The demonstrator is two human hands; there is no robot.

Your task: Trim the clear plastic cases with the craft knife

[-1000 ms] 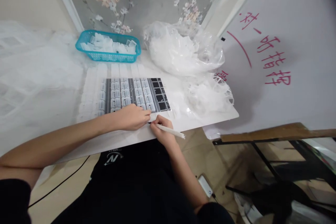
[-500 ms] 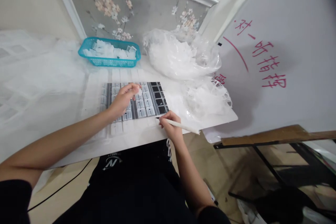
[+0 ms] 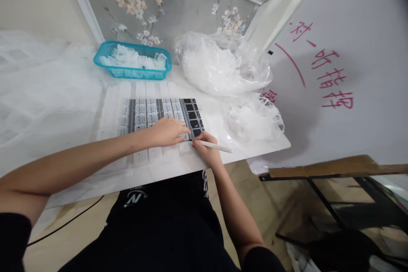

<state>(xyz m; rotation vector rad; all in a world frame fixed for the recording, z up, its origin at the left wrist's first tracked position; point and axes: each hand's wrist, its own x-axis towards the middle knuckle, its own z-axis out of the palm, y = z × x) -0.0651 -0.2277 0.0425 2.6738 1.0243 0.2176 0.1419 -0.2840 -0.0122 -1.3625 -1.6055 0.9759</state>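
A dark grid tray (image 3: 195, 115) lies on the white table (image 3: 159, 170), most of its cells filled with small clear plastic pieces (image 3: 140, 110). My left hand (image 3: 167, 131) rests curled on the tray's near edge, fingertips pressed down near the near right cells; whether it holds a piece is hidden. My right hand (image 3: 204, 148) is closed on a thin white stick (image 3: 216, 147), its tip touching the tray's near right corner beside the left fingertips.
A teal basket (image 3: 132, 72) of clear pieces stands at the back. A large clear plastic bag (image 3: 219, 63) of white parts sits at the back right, with more loose plastic (image 3: 255, 119) beside it. A whiteboard (image 3: 334, 106) with red writing leans on the right. White netting (image 3: 38, 89) covers the left.
My left hand went out to the middle of the tray and has come back to its near edge. The right hand with the stick has shifted slightly to meet it.
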